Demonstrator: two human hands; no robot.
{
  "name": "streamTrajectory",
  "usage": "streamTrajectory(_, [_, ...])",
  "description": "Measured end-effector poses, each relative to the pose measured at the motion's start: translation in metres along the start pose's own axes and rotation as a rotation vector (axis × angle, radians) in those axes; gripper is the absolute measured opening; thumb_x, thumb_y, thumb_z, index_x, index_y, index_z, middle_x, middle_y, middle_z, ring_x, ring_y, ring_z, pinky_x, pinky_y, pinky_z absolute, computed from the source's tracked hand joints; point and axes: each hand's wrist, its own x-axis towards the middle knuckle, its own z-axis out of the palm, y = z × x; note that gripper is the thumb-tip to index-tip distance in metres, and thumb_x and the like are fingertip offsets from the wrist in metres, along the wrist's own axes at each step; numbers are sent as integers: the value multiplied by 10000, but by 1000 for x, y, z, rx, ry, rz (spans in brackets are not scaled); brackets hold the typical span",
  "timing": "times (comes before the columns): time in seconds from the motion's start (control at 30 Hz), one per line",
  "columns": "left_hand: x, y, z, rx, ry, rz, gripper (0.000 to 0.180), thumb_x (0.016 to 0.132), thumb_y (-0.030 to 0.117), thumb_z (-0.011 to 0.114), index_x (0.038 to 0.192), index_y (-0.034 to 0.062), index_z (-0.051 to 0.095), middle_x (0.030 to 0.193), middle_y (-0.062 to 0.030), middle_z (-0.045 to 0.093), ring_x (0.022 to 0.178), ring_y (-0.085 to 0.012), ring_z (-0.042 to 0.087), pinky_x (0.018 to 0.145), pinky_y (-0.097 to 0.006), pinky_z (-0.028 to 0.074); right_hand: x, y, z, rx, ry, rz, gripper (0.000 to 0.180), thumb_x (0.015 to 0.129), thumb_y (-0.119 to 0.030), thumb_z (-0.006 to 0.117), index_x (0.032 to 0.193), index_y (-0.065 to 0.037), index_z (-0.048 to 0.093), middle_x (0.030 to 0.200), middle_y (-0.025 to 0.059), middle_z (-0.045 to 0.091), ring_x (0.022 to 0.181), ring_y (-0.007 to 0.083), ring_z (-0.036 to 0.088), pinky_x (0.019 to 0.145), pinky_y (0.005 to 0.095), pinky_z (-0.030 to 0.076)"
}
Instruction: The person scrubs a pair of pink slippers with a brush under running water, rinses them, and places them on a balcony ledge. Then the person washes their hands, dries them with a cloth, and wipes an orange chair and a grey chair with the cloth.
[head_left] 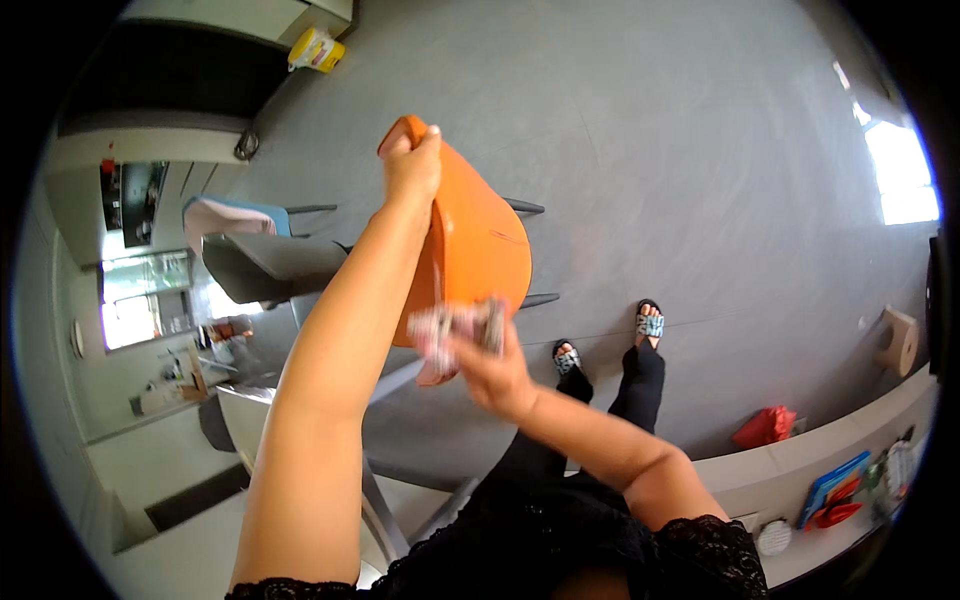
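An orange chair (485, 235) with dark legs stands in front of me, its shell seen from above. At one far corner of its rim, my left hand (412, 170) is closed around the edge. My right hand (497, 372), slightly blurred, holds a crumpled pink and grey cloth (436, 330) at the near edge of the shell. The cloth overlaps the orange surface in view; whether it presses on it, I cannot tell. My left forearm hides part of the chair's left side.
To the left stand a grey chair (265, 268) and a blue chair (262, 212) with a pale inner side. A yellow bucket (316, 50) sits far off on the grey floor (680, 150). At right, a red bag (765, 427) lies beside a low ledge (720, 468) bearing several items.
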Motion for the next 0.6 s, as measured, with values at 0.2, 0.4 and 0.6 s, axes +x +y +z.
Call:
streamTrajectory(0.2, [-18,7,-37,-86,-224,-180,845,924,592,460,1471,-18,254,1547,-206,212,1446,-326,169,1139,-466,216,72,-42,2,-764,-146,-517,294,855,57,569,1125,-31,643,1109,171,611,978,302,583,904,375,452])
streamTrajectory(0.4, [-144,-92,-108,-300,-431,70,608,1005,505,373,1322,4,510,1213,-116,591,1179,-259,526,994,-357,398,-62,-29,-8,-1365,-857,-203,418,747,-44,650,1137,-188,692,1076,151,570,992,340,557,834,386,483])
streamTrajectory(0.6, [-324,-253,-153,350,-262,239,619,969,429,499,1424,25,388,1494,-189,346,1388,-335,328,1108,-427,276,-79,-69,-4,-1157,-823,-143,402,734,-27,743,1127,-97,692,1097,214,565,949,359,583,804,399,517])
